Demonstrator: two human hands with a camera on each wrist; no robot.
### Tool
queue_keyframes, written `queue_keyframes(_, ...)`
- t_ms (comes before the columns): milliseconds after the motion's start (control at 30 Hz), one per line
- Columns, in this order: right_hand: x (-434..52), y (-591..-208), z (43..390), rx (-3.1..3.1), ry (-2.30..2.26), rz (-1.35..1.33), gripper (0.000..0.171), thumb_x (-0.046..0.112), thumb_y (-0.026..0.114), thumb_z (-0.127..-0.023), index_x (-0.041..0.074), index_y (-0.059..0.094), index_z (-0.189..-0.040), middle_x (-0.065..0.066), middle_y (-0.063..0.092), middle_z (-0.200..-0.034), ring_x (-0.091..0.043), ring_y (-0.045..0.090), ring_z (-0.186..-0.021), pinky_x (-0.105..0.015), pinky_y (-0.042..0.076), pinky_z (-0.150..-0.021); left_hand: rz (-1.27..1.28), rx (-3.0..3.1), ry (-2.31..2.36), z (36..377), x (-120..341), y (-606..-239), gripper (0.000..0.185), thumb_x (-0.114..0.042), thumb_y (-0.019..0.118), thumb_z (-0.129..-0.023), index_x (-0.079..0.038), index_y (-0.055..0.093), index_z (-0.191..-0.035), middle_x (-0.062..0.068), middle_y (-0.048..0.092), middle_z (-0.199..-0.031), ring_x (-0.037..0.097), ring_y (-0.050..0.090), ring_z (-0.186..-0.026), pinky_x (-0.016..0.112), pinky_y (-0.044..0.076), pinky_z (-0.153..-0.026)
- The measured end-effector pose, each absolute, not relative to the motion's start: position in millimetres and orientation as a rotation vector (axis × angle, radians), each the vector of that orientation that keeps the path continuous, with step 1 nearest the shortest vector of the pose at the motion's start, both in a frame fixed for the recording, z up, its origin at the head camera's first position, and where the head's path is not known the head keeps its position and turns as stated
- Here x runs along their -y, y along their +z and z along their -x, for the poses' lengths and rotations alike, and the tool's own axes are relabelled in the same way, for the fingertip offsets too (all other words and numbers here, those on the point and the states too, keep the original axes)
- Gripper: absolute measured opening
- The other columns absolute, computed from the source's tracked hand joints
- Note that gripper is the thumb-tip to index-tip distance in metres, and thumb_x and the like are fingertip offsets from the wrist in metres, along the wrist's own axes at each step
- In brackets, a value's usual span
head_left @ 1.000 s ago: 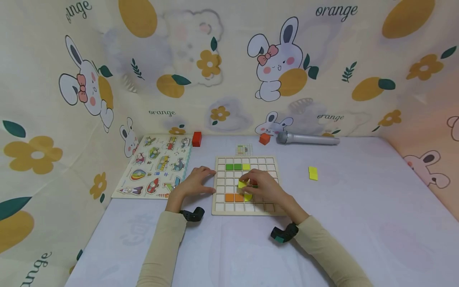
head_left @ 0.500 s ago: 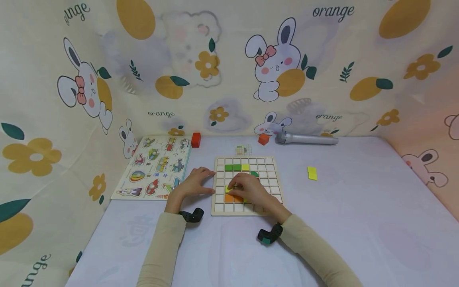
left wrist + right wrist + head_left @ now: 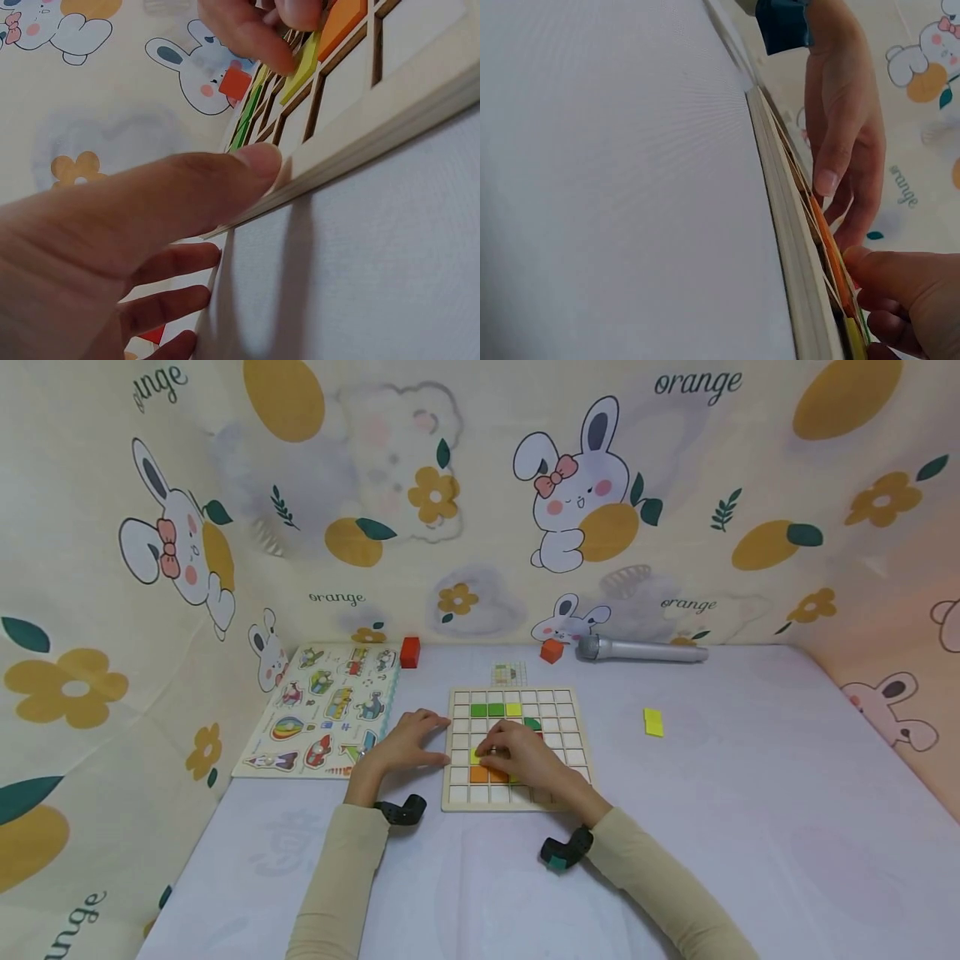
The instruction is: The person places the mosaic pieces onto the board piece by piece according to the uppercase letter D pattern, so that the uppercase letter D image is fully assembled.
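Far left: picture puzzle [image 3: 322, 708] lies flat on the table [image 3: 750, 827], red block [image 3: 410, 652] at its far corner.

Left hand [image 3: 408, 742] rests at the left edge of the grid board [image 3: 457, 799], fingers straight and relaxed, gripping nothing. Left wrist view: thumb tip [image 3: 259, 161] touches the board's edge [image 3: 390, 124], other fingers lie on the table beside it.

Board sits centre of the table. Far row holds two green tiles [image 3: 487, 710] and one yellow tile [image 3: 513, 709], side by side. A dark green piece [image 3: 532, 723] sits one row nearer, just right of them. Orange tiles [image 3: 480, 774] lie in a near row.

Right hand [image 3: 525, 756] lies over the middle of the board, fingers curled down onto a yellow-green piece [image 3: 476, 755] just beyond the orange tiles. Left wrist view shows that piece [image 3: 304, 64] tilted up on edge next to orange, fingertips [image 3: 262, 37] on it. Pinching or only pressing: cannot tell.

Beyond the board: small grid card [image 3: 509, 674], orange cube [image 3: 551, 651], grey microphone [image 3: 641, 649] by the back wall. Right: loose yellow tile [image 3: 653, 722], well apart from the board.
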State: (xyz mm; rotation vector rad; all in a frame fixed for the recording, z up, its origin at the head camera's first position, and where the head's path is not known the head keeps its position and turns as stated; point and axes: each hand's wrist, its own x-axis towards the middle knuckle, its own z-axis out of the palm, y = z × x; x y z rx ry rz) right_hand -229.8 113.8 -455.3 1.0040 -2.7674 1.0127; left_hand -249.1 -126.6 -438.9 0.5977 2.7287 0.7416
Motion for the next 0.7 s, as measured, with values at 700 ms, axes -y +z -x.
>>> queue_keyframes(700,-210.9,-442.0,230.5,2.769,1.026,-0.665,0.018,0.016,0.068,-0.086,0.010,0.070,-0.102,-0.001,0.060,-0.096,-0.015,0.051,-0.080,-0.027,0.047,-0.066,-0.613,-2.734,0.746,248.1,125.4,-437.8,0.066,-0.033,0.074,-0.078,-0.013,0.049,-0.135,0.012,0.042,-0.139,0.030,0.033,-0.128,0.048,0.032,-0.106)
